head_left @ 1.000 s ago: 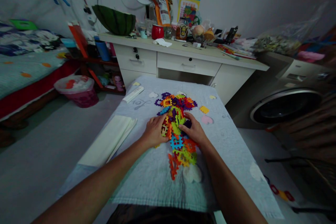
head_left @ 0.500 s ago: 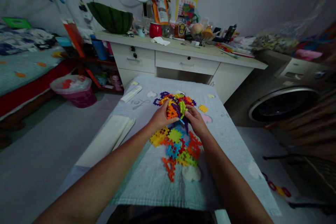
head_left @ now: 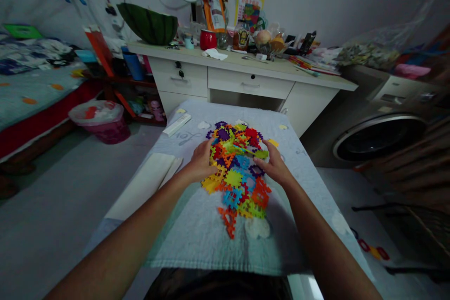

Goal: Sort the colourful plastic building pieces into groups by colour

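A heap of coloured interlocking plastic tiles (head_left: 239, 173) lies on a pale blue towel (head_left: 207, 239) spread over a small table. My left hand (head_left: 201, 163) presses against the heap's left side with its fingers curled onto the tiles. My right hand (head_left: 276, 167) is at the heap's right side, fingers closed around a green tile (head_left: 261, 153) at the top of the raised clump. Between the two hands the far part of the heap is bunched up. Loose orange tiles (head_left: 228, 219) trail toward me.
A folded white sheet (head_left: 146, 187) and a white box (head_left: 177, 124) lie on the towel's left. Beyond stands a white desk (head_left: 246, 85) with half a watermelon (head_left: 147, 22) and clutter. A washing machine (head_left: 381, 140) is right, a pink bin (head_left: 100, 122) and bed (head_left: 31, 89) left.
A second ago both hands lay low on the heap. They lifted a clump close together, then moved apart, so the clump now spans between them over the far part of the heap.
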The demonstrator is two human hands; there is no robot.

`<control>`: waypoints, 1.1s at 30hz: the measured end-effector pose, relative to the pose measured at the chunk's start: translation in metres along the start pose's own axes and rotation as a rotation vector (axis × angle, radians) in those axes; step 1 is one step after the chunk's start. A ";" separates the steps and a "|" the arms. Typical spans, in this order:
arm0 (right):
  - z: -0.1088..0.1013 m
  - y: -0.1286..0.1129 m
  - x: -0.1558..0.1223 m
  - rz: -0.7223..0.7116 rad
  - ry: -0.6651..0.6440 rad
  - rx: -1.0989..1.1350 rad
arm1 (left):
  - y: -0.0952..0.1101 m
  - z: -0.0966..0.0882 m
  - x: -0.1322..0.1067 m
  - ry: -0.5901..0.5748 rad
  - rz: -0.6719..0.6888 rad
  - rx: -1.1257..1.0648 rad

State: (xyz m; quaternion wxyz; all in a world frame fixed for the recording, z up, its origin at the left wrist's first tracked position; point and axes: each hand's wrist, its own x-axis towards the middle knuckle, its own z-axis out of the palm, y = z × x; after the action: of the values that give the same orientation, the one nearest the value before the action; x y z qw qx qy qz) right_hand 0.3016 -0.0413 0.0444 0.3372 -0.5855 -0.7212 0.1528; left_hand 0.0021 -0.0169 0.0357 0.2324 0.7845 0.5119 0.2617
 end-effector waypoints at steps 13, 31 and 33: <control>0.006 -0.028 -0.081 -0.046 -0.546 -0.255 | 0.033 0.024 -0.083 -0.235 0.147 0.201; 0.005 -0.042 -0.034 -0.188 -0.333 0.034 | 0.039 0.021 -0.026 -0.019 0.278 0.191; 0.003 -0.040 -0.023 -0.116 -0.304 0.092 | 0.038 0.020 -0.015 0.001 0.217 0.183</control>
State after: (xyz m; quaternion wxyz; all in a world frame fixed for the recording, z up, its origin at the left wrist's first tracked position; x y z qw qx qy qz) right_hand 0.2719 -0.0732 0.0603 0.2590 -0.4970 -0.7888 0.2525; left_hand 0.0360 -0.0470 0.0421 0.1302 0.8531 0.4457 0.2379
